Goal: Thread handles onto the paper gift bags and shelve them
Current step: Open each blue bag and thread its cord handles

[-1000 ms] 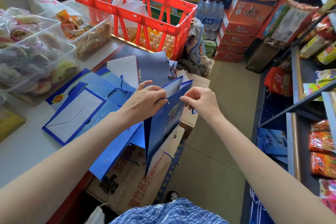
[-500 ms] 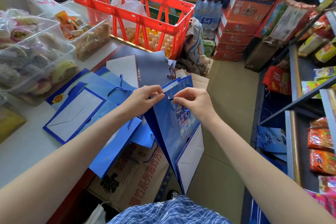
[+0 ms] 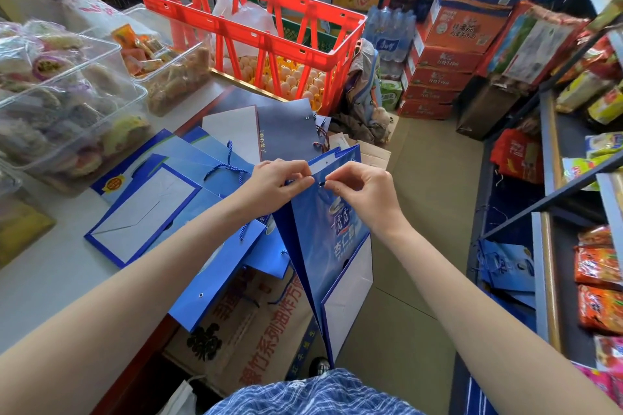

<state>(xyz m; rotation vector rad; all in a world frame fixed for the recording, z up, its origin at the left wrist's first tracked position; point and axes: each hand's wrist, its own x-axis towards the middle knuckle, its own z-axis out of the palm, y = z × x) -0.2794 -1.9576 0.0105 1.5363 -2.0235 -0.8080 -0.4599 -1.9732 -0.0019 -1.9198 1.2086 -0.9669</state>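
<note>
Blue gift bag [image 3: 333, 246] hangs folded flat in front of me, just off the desk [image 3: 40, 286] edge, its top rim level with my two hands and its bottom pointing down toward my lap. My left hand [image 3: 274, 180] pinches the rim of the bag on its left side, thumb and forefinger pressed on the paper. My right hand [image 3: 362, 190] sits just right of it, fingertips curled and pinching what looks like the end of a cord at the eyelet [image 3: 321, 183]; the cord itself is too small to make out.

I judge this to be the threading step. To do it well I would keep the left pinch close beside the eyelet so the paper stays stiff, and feed the cord tip straight through without tearing the rim.

Left of the bag, more flat blue bags [image 3: 141, 212] lie overlapping on the desk, some already corded. Beyond the bag stands a red crate [image 3: 256, 30].
</note>
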